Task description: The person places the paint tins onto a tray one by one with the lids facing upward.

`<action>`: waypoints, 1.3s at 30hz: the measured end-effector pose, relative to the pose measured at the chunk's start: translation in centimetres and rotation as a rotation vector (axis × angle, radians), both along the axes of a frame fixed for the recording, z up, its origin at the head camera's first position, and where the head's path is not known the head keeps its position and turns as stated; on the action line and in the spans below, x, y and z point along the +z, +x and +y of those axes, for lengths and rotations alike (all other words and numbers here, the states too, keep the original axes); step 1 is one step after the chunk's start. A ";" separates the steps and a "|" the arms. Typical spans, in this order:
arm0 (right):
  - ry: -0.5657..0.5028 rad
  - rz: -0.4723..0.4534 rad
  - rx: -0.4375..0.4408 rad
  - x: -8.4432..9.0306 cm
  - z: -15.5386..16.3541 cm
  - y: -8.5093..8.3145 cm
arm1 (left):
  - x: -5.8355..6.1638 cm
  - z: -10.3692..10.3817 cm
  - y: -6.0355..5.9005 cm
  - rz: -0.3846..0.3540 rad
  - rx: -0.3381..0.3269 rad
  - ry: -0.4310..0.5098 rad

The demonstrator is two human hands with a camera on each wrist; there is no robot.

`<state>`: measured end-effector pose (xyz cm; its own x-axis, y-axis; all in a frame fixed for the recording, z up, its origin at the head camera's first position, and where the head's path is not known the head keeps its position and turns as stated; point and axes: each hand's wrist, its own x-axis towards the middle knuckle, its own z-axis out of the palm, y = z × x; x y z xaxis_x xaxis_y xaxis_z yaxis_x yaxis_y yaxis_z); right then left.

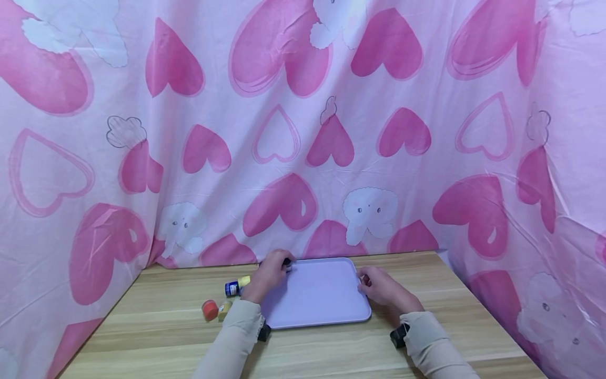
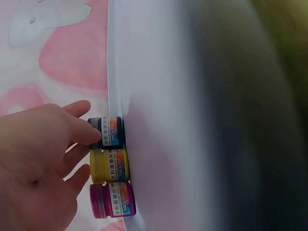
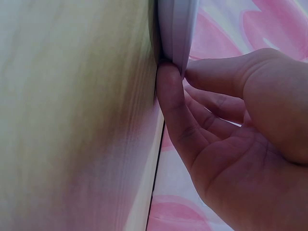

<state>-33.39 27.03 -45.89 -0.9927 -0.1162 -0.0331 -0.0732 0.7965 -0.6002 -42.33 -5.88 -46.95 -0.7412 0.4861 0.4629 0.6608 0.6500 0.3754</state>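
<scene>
A pale lilac tray (image 1: 314, 295) lies on the wooden table. My left hand (image 1: 269, 276) is over the tray's far left corner. In the left wrist view this hand (image 2: 43, 159) holds a black paint jar (image 2: 111, 132) by its cap end. Beside that jar, in a row on the tray, stand a yellow paint jar (image 2: 110, 166) and a magenta paint jar (image 2: 113, 199). At the tray's right side, my right hand (image 1: 381, 287) pinches the rim. The right wrist view shows a fingertip (image 3: 171, 82) under the tray edge (image 3: 178, 38) and the thumb against its rim.
Left of the tray, more paint jars stand on the table: a blue jar (image 1: 232, 288), a red jar (image 1: 210, 309) and an ochre jar (image 1: 224, 310). My left forearm (image 1: 236, 337) passes close by them. A pink heart-print curtain (image 1: 293, 131) hangs behind the table (image 1: 331, 352) and along its sides.
</scene>
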 end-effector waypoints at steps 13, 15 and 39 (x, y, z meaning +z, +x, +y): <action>-0.007 0.010 0.000 0.3 -0.3 0.3 | -3.1 -1.4 -3.3 0.078 -0.036 0.103; -0.007 0.013 0.004 0.3 -0.3 0.3 | -0.4 -1.4 -0.7 0.025 0.004 0.086; 0.017 0.006 -0.009 -0.2 0.0 0.0 | 2.1 -7.9 3.6 -0.141 0.209 0.235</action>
